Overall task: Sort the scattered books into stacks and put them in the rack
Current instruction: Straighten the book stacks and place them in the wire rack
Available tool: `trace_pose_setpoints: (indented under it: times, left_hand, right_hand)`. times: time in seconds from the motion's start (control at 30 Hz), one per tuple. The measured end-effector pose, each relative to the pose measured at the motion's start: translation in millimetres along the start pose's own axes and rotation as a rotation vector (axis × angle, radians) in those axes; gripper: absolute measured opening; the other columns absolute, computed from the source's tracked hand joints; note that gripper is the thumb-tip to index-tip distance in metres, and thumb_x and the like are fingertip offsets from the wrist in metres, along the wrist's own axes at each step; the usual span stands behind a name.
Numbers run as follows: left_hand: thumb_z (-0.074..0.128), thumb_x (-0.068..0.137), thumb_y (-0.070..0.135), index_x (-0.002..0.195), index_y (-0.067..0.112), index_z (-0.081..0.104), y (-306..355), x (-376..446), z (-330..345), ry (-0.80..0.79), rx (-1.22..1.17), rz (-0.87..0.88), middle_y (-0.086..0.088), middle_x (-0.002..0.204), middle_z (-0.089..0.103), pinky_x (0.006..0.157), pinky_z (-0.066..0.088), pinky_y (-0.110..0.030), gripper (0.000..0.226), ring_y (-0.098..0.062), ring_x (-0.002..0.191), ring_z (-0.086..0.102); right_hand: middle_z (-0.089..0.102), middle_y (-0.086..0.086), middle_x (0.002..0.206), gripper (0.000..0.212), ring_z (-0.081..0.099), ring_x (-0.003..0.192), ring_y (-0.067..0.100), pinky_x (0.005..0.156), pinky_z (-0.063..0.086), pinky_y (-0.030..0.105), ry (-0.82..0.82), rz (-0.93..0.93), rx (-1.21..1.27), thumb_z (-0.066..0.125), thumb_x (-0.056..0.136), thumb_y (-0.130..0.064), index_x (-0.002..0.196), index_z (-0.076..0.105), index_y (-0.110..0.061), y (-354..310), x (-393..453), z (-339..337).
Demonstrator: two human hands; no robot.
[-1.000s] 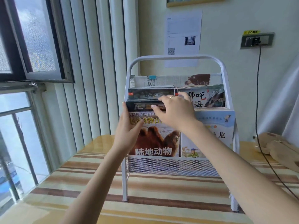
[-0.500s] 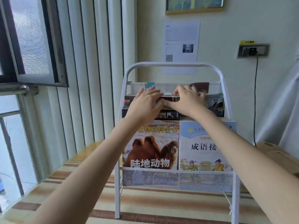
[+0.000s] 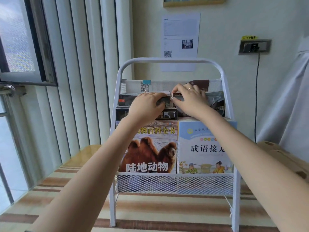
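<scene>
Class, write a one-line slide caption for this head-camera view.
Both hands, left hand and right hand, grip dark-covered books in the middle tier of the white metal mesh rack.

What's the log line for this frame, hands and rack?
left hand: grips dark books | right hand: pinches same books | site: rack middle tier | front tier: camel book, blue book

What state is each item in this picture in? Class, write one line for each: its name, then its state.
Camel book: upright in front tier, cover facing out.
Blue idiom book: upright beside it.
Dark books: in middle tier, both hands on their tops.
Left hand: gripping a book top.
Right hand: pinching a book top.
White rack: standing.
Window: swung open.
Wall socket: plugged in.
</scene>
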State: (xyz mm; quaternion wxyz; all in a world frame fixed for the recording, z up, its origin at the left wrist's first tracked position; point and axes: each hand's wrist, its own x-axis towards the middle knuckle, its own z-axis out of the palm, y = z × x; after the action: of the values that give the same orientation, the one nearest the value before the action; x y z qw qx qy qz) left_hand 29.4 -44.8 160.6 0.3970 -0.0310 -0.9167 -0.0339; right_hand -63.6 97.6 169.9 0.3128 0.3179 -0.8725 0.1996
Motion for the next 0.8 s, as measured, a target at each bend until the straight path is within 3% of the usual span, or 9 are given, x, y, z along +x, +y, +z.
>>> trace_pose_setpoints:
  times: [0.17, 0.3, 0.4, 0.53, 0.67, 0.8]
  left_hand:
    - [0.042, 0.096, 0.027, 0.133, 0.024, 0.052, -0.2, -0.6, 0.2, -0.011, 0.012, -0.002, -0.002, 0.13, 0.06, 0.093, 0.038, -0.031, 0.038, -0.023, 0.116, 0.054]
    - [0.041, 0.097, 0.029, 0.134, 0.025, 0.052, -1.7, -0.5, 0.8, -0.023, 0.017, -0.003, 0.0, 0.13, 0.06, 0.092, 0.037, -0.031, 0.039, -0.022, 0.116, 0.054]
    - [0.041, 0.096, 0.028, 0.133, 0.026, 0.052, -2.7, 0.4, 1.5, -0.023, 0.012, -0.013, 0.001, 0.129, 0.061, 0.091, 0.037, -0.031, 0.039, -0.022, 0.116, 0.054]
    - [0.042, 0.095, 0.026, 0.133, 0.025, 0.053, -2.4, 0.2, 3.1, -0.02, 0.016, -0.019, -0.001, 0.129, 0.061, 0.092, 0.036, -0.031, 0.039, -0.023, 0.116, 0.054]
    - [0.043, 0.094, 0.026, 0.131, 0.025, 0.054, -2.6, 0.0, 3.3, -0.012, 0.027, -0.013, 0.0, 0.127, 0.062, 0.088, 0.036, -0.03, 0.039, -0.023, 0.113, 0.055]
    - [0.042, 0.094, 0.025, 0.13, 0.022, 0.054, -3.0, -2.3, 3.5, 0.011, 0.047, 0.007, -0.001, 0.126, 0.062, 0.09, 0.037, -0.031, 0.038, -0.023, 0.112, 0.055]
  right_hand:
    - [0.049, -0.001, 0.115, 0.022, 0.039, 0.116, 0.024, 0.097, 0.027, 0.04, 0.064, -0.022, -0.005, 0.046, 0.09, -0.04, 0.109, 0.052, -0.033, -4.0, 0.2, 3.3]
    - [0.05, -0.002, 0.122, 0.04, 0.04, 0.121, 0.025, 0.098, 0.032, 0.038, 0.06, -0.078, 0.001, 0.048, 0.089, -0.053, 0.125, 0.056, -0.038, 0.4, -1.0, -0.2]
    - [0.052, -0.004, 0.117, 0.041, 0.042, 0.115, 0.019, 0.094, 0.031, 0.037, 0.081, -0.029, -0.076, 0.051, 0.083, -0.063, 0.116, 0.064, -0.041, -3.6, 0.4, -3.0]
    - [0.057, -0.001, 0.111, 0.03, 0.043, 0.114, 0.024, 0.091, 0.035, 0.038, 0.129, 0.124, 0.043, 0.062, 0.074, -0.053, 0.096, 0.07, -0.033, -22.1, 8.0, 1.0]
    - [0.055, -0.005, 0.101, 0.019, 0.041, 0.109, 0.024, 0.085, 0.031, 0.037, 0.078, 0.05, 0.117, 0.06, 0.081, -0.049, 0.082, 0.058, -0.03, -13.9, 8.3, 1.5]
    - [0.053, -0.005, 0.104, 0.021, 0.037, 0.113, 0.022, 0.09, 0.031, 0.043, -0.056, -0.023, 0.091, 0.054, 0.086, -0.051, 0.087, 0.053, -0.03, -6.1, 11.9, -7.1]
